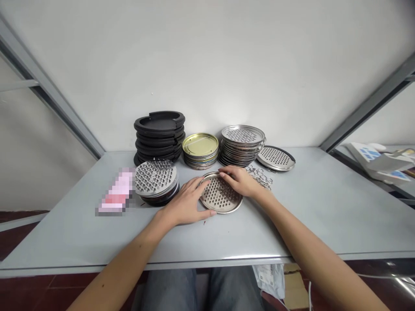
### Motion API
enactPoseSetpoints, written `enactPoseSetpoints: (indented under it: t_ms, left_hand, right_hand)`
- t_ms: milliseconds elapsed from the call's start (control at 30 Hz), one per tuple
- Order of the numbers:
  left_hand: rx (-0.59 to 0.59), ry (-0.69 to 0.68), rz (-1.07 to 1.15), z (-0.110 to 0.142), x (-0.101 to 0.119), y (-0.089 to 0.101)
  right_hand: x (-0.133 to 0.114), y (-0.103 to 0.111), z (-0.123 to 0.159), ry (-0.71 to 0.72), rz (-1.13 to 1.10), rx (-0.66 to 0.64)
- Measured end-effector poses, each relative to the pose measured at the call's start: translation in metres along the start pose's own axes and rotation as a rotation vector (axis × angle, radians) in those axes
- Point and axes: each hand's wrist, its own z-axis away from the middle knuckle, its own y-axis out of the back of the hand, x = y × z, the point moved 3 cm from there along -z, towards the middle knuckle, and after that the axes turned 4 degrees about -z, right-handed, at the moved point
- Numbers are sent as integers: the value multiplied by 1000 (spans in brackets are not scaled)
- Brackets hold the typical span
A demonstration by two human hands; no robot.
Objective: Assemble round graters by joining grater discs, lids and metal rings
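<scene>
A round metal grater plate point(221, 196) with a raised rim and rows of holes lies near the middle of the table, between my two hands. My left hand point(186, 203) curves round its left side, fingers on the upper left rim and thumb along the near edge. From the far right, my right hand point(240, 180) grips the rim with bent fingers. Just left of my left hand stands a short stack topped by a toothed grater plate point(156, 176). Small looped metal pieces point(262, 179) lie in a heap behind my right wrist.
Along the wall stand a stack of black notched rings point(158, 138), a stack of gold-coloured lids point(200, 146) and a taller stack of perforated plates point(242, 140). A black-edged perforated disc point(275, 158) lies to their right. A pixelated pink item point(117, 192) is at left on the grey table point(324, 216).
</scene>
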Motion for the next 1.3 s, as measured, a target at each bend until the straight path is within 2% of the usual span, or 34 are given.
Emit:
enactPoseSetpoints:
  t_ms: [133, 400, 767, 967, 1300]
  left_hand:
    - [3, 9, -5, -1, 0, 1]
    - [12, -97, 34, 1, 11, 8]
    - [29, 8, 33, -1, -1, 0]
    - [-2, 57, 21, 1, -6, -6]
    - [-28, 59, 4, 1, -8, -7]
  right_hand:
    - [-1, -2, 0, -10, -29, -6]
    - [-4, -3, 0, 21, -29, -12]
    - [-2, -2, 2, 34, 20, -22]
    - [-1, -1, 2, 48, 46, -31]
    - [-2, -2, 2, 46, 53, -45]
